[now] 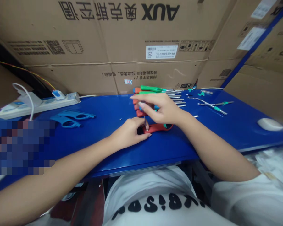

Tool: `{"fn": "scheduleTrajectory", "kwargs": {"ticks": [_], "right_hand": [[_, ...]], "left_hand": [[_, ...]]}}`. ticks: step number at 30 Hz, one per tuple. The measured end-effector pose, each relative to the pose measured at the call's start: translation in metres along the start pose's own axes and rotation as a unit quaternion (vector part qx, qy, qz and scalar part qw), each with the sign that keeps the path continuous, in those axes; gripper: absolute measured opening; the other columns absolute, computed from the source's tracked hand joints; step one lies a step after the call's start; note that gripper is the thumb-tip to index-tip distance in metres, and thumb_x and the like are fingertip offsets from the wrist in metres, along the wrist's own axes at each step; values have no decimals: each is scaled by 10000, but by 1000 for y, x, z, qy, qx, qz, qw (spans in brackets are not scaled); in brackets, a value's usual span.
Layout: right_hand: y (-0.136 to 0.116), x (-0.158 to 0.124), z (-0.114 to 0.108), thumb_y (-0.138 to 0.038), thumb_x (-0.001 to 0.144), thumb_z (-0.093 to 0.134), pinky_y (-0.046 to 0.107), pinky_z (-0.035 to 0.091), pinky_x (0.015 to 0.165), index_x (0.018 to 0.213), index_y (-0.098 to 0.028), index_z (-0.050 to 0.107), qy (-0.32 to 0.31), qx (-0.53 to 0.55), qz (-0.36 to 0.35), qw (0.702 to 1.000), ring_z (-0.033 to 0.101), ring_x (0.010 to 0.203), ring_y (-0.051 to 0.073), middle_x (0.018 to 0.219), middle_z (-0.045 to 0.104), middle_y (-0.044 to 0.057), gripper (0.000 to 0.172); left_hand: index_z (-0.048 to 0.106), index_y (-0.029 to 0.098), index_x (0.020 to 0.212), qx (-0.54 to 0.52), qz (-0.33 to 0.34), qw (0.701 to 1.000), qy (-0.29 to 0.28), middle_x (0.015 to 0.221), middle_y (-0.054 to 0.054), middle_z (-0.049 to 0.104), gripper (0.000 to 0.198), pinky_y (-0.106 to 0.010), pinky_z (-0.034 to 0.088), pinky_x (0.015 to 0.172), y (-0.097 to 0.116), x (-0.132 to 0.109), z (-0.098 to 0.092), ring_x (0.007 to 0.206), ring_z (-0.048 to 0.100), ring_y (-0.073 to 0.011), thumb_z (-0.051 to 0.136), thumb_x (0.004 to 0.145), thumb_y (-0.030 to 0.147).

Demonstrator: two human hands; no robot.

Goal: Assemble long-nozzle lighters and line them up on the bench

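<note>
A red scissor handle [158, 127] lies flat on the blue table [103, 138] in front of me. My left hand [129, 133] rests on the table with its fingers closed on the handle's left end. My right hand [159, 110] hovers over it, thumb and forefinger pinched on a thin metal pin [144, 121] standing upright above the handle. Behind my right hand lies a pile of red and green handled scissors [153, 92] with metal blades pointing right.
Two blue scissor handles [70, 118] lie at the left. A white power strip [37, 103] with a plugged cable sits at the far left. Loose metal parts with green pieces [212, 105] lie at the right, a white object [270, 124] beyond. Cardboard boxes [122, 44] wall the back.
</note>
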State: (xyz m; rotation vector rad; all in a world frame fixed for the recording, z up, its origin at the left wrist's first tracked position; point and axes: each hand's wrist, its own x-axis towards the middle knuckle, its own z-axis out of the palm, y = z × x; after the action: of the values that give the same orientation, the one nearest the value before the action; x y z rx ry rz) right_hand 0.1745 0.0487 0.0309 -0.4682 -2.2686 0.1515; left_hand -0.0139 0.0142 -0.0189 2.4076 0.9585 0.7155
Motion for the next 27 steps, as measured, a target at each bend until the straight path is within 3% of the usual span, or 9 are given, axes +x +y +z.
{"fn": "scheduleTrajectory", "kwargs": {"ticks": [3, 6, 8, 13, 16, 18, 21, 23, 27], "right_hand": [[-1, 0, 0, -262, 1028, 456, 266, 543, 769, 1233, -166, 660, -2, 54, 20, 998, 687, 716, 120, 929, 774, 29, 305], [-1, 0, 1, -390, 948, 649, 261, 524, 709, 1004, -168, 715, 26, 5, 16, 1000, 663, 676, 135, 802, 751, 20, 238], [-1, 0, 2, -423, 934, 666, 270, 518, 714, 954, -173, 718, 38, -26, 4, 999, 665, 692, 145, 810, 755, 28, 256], [-3, -1, 2, -264, 1026, 447, 268, 530, 736, 1187, -155, 671, 11, 52, 12, 999, 683, 705, 125, 926, 772, 43, 297], [-2, -1, 2, -342, 979, 580, 264, 499, 675, 1009, -163, 696, 21, 4, 19, 1000, 643, 646, 132, 794, 743, 22, 216], [0, 0, 2, -383, 964, 613, 277, 498, 704, 947, -173, 696, 27, -37, 4, 999, 667, 721, 158, 818, 749, 34, 227], [1, 0, 2, -303, 1029, 468, 300, 525, 811, 1128, -174, 683, 8, -9, -11, 1000, 704, 857, 165, 1005, 770, 60, 270], [1, 0, 2, -251, 1044, 402, 292, 535, 812, 1230, -169, 646, -4, 37, 2, 999, 703, 809, 139, 1008, 768, 51, 318], [2, 1, 2, -378, 981, 602, 260, 501, 686, 938, -162, 705, 9, -4, 10, 1000, 650, 671, 131, 793, 742, 26, 243]], "left_hand": [[636, 195, 860, -2, -3, 1000, -1, 872, -7, 713, 111, -298, 520, 748, 1, 0, 0, 792, 671, -180, 732, 828, 240], [636, 198, 860, -2, 3, 1000, -2, 875, -12, 715, 100, -302, 525, 756, 0, 0, 0, 814, 679, -189, 722, 838, 243], [635, 197, 857, 2, 6, 1000, 0, 874, -14, 713, 103, -303, 523, 755, 0, 0, 0, 816, 677, -191, 725, 835, 241], [639, 185, 866, -4, -2, 1000, 0, 866, -10, 710, 117, -296, 512, 740, -1, -1, 0, 789, 671, -179, 741, 826, 227], [643, 183, 862, -2, 3, 1000, -4, 863, -12, 705, 108, -295, 511, 751, -1, 0, 0, 799, 669, -179, 739, 829, 217], [642, 185, 860, -2, 8, 1000, -4, 864, -11, 702, 105, -294, 510, 756, -1, 0, 0, 801, 665, -177, 739, 829, 211], [641, 185, 863, -4, 1, 1000, -1, 862, -8, 706, 115, -292, 507, 741, 0, 0, 0, 785, 663, -175, 745, 825, 219], [644, 183, 868, -5, -4, 1000, -1, 866, -11, 709, 117, -292, 506, 743, 0, 0, 1, 787, 666, -177, 745, 827, 224], [644, 177, 888, 0, 4, 1000, -4, 881, -18, 698, 123, -299, 503, 755, -2, -1, 1, 809, 662, -185, 742, 834, 229]]}}
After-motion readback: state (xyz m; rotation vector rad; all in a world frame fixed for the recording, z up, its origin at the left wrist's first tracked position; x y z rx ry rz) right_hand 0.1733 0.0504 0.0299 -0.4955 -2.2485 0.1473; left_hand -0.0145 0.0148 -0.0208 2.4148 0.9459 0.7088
